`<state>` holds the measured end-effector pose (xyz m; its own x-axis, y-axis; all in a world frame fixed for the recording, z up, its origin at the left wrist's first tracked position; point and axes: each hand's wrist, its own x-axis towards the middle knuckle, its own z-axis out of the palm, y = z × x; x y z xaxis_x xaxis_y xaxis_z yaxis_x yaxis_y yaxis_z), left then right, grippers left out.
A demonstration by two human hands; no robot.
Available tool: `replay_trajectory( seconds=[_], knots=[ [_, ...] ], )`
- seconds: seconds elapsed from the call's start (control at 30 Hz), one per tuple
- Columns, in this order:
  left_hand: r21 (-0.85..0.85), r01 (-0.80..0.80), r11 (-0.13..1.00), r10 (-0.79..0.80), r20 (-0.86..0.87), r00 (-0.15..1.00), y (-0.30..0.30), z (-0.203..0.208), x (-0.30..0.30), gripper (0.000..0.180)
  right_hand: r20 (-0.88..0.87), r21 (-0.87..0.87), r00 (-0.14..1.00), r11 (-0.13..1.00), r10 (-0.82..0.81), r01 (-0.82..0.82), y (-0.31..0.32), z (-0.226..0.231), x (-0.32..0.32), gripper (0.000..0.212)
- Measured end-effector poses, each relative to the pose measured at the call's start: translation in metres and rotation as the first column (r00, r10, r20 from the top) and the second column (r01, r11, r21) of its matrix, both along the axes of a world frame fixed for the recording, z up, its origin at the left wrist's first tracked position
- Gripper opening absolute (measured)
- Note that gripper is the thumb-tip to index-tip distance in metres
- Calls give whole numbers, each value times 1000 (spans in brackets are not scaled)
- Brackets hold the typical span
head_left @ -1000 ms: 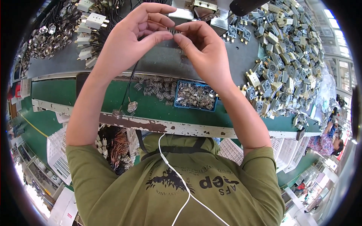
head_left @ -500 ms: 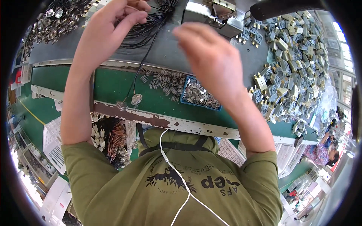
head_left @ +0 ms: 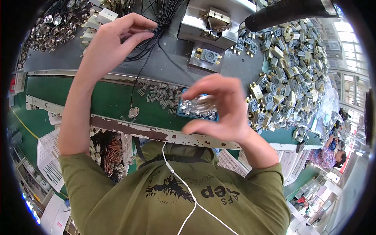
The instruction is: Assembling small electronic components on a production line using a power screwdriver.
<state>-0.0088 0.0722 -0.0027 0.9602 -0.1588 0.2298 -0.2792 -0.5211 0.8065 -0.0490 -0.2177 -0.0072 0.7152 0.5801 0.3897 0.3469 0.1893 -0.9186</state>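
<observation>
My left hand is raised beside a bundle of black cable, thumb and fingers curled toward each other. A small greyish thing shows at its fingertips, too small to name. One cable hangs over the bench edge to a round metal disc. My right hand, smeared by motion, hovers at the blue tray of small metal pieces, its thumb and fingers wide apart. A grey plug block with brass pins sits on a metal plate before the steel fixture.
Loose springs lie left of the tray. Many grey plug blocks are heaped at right, and metal discs at far left. A thick black tube crosses above the fixture. The bench's chipped front edge runs before me.
My right hand has come down toward me from the fixture to the tray, its fingers spreading, uncovering the plug block. My left hand has shifted slightly down; the whole view has shifted a little.
</observation>
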Motion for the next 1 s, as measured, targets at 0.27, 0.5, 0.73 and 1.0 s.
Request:
replay_trajectory(
  seconds=[0.27, 0.5, 0.73, 1.0],
  knots=[
    [50, 96, 994, -100, 83, 992, -34, -2, 17, 14, 567, -684, 820, 512, -75, 519, -41, 23, 19, 23],
    [276, 232, 933, -300, 233, 925, -81, -14, 32, 13, 37, -771, 995, 636, 90, -29, -62, -6, 60, 25],
    [333, 225, 916, -337, 331, 881, -102, -31, 43, 12, 462, -656, 869, 592, -175, 468, -49, -22, 26, 32],
    [205, 188, 961, -214, 115, 970, -84, -13, 34, 14, 577, -571, 817, 720, 11, 394, -61, -38, 86, 33]
  ],
)
